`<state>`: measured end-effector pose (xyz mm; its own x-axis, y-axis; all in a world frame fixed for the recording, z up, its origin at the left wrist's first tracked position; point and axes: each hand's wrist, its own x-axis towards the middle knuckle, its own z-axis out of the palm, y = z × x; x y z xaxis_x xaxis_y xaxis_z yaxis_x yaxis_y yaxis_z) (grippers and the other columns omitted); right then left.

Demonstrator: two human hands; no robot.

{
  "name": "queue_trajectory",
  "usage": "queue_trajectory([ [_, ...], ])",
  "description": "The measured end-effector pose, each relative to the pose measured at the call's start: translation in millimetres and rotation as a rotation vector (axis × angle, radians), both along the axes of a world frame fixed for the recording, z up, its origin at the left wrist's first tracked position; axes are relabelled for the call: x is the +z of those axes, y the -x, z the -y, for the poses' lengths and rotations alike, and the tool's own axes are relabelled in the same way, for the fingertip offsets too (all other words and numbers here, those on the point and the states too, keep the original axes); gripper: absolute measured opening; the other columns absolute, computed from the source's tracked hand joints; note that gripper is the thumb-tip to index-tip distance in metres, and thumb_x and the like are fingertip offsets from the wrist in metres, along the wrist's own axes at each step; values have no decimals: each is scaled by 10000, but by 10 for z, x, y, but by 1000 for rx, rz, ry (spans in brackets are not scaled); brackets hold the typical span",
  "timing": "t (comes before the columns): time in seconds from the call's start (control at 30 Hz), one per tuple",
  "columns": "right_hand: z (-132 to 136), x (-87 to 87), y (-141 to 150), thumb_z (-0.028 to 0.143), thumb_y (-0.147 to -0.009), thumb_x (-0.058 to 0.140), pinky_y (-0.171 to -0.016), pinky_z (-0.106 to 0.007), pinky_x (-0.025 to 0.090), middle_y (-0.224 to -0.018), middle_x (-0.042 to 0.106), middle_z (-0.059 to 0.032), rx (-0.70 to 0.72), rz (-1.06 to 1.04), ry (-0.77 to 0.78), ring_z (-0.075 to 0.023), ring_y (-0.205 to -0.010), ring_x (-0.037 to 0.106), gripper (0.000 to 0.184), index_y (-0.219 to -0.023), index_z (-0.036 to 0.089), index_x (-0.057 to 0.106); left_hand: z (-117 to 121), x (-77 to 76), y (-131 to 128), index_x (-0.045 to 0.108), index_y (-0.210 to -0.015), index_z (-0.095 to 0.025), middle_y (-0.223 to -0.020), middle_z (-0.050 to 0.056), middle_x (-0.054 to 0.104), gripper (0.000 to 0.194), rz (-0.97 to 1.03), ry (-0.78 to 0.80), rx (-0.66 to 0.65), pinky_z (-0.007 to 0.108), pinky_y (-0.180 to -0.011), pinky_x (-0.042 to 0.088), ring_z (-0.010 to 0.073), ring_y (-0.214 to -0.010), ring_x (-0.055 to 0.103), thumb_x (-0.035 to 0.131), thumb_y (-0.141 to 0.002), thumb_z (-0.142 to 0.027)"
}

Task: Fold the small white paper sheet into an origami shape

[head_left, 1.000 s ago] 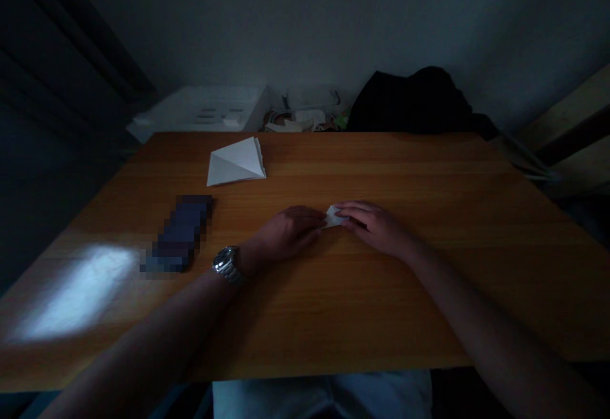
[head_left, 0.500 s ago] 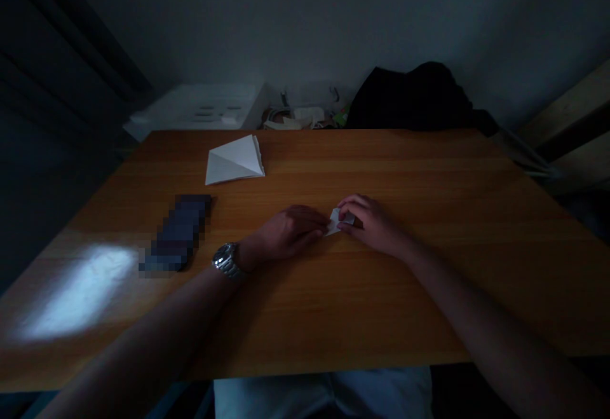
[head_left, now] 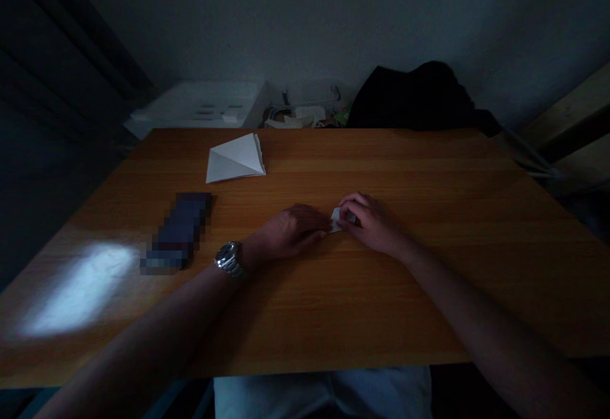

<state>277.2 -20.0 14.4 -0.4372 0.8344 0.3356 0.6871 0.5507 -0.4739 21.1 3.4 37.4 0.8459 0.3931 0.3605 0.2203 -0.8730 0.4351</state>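
A small folded piece of white paper [head_left: 337,220] lies on the wooden table [head_left: 333,292], pinched between both hands. My left hand [head_left: 288,233], with a metal watch [head_left: 227,259] on its wrist, lies knuckles up with curled fingers pressing the paper's left side. My right hand [head_left: 370,223] has its fingers curled over the paper's right side. Most of the paper is hidden under the fingertips.
A larger folded white paper [head_left: 235,159] lies towards the table's far left. A dark pixelated block [head_left: 177,233] sits left of my left hand. Beyond the far edge are a white box [head_left: 200,110], some clutter [head_left: 300,117] and a black bag [head_left: 414,98].
My right hand's fingers went from lying stretched over the paper to curled on it, and the hand drew slightly towards me. My left hand barely moved.
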Motion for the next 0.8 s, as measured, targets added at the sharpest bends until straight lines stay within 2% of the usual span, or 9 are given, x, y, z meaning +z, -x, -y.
queue_trajectory([
  [0.1,-6,-8,-4,240,-938,652,-922,-407,498,-1098,636,-75,1,2,-2,-246,-1039,615,68,-885,237,610,8,-12,7,705,-1246,-201,-1216,106,736,314,-25,2,-18,428,-1035,513,233,-1169,668,510,-1047,-346],
  [0.27,-14,-23,-14,265,-947,647,-924,-409,496,-1105,633,-73,-7,19,5,-248,-1041,614,63,-898,241,617,58,-26,-5,721,-1207,-211,-1248,92,721,293,-84,-53,25,430,-1043,495,230,-1168,662,496,-1055,-321],
  [0.47,-6,-10,-9,303,-961,644,-933,-405,489,-1106,632,-77,-4,9,6,-249,-1051,608,90,-906,237,618,92,-33,-22,646,-1339,-242,-1295,82,689,331,-168,-145,27,443,-1046,485,235,-1176,642,471,-1068,-320],
  [0.6,-5,-4,-1,343,-975,625,-930,-410,492,-1106,631,-78,-8,16,18,-252,-1048,609,114,-923,242,626,99,-42,-21,670,-1299,-251,-1275,90,682,306,-208,-193,14,433,-1038,486,233,-1180,633,480,-1063,-293],
  [0.8,8,-14,7,342,-989,607,-936,-417,489,-1100,640,-76,-4,-7,4,-253,-1054,613,105,-950,247,626,92,-42,-13,659,-1299,-248,-1280,82,686,317,-195,-176,37,414,-1024,486,221,-1160,638,443,-1078,-317],
])
